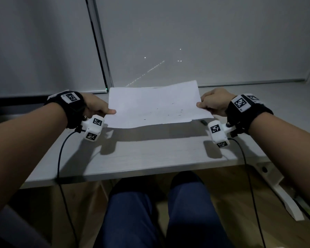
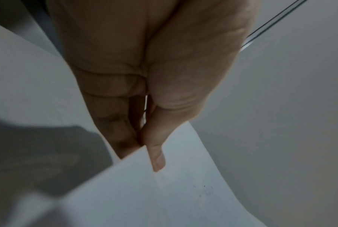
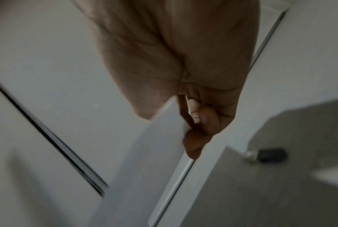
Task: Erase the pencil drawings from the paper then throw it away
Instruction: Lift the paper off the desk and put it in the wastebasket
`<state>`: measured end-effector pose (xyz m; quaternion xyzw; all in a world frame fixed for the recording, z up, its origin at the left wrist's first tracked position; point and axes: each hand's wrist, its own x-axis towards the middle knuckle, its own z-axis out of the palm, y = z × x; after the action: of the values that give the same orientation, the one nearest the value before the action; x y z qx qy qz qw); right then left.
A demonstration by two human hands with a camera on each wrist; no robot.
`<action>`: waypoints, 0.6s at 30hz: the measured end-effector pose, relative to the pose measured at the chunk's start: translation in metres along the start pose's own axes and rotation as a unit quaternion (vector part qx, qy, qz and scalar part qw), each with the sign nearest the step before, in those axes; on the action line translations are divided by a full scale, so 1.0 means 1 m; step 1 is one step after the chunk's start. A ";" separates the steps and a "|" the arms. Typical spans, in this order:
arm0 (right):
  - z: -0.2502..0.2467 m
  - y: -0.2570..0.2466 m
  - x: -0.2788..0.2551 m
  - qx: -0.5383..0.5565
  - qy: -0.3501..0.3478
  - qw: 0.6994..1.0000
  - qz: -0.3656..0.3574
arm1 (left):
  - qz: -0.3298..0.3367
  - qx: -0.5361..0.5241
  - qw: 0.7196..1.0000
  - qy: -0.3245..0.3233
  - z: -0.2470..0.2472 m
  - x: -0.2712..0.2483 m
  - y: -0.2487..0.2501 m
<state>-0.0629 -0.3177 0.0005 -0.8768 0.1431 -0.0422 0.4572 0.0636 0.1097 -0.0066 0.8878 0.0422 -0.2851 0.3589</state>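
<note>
You are pinching the thin white paper sheet, mid-frame above the grey table, with left hand and right hand; dark specks are sitting loose, so tilting risks scattering them.

The paper is plain white, flecked with a few small dark pencil marks toward its right and near side, and it casts a grey shadow on the pale grey tabletop, whose surface shows a faint wood-grain streaking. Both wrists carry black straps with white blocks printed in black-and-white square code patterns, and thin black cables run from them. The trousers are dark blue, the blind behind is flat grey with a black vertical strip, and a small black object with a silvery end lies on the tabletop.
</note>
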 end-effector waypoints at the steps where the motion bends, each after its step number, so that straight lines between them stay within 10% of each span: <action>1: -0.016 0.005 -0.005 0.009 0.014 1.000 0.001 | 0.019 0.001 1.000 -0.005 -0.003 0.023 0.009; 10: -0.167 0.100 -0.103 0.018 0.161 0.984 0.073 | 0.198 0.037 0.979 -0.029 0.172 -0.053 0.159; 18: -0.269 0.215 -0.270 -0.025 0.329 0.918 0.219 | 0.284 0.070 0.938 -0.188 0.362 -0.076 0.253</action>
<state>-0.4213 -0.5682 -0.0035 -0.7711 0.4748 -0.2238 0.3603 -0.1017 -0.3068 -0.0208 0.8158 -0.2999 -0.3350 0.3637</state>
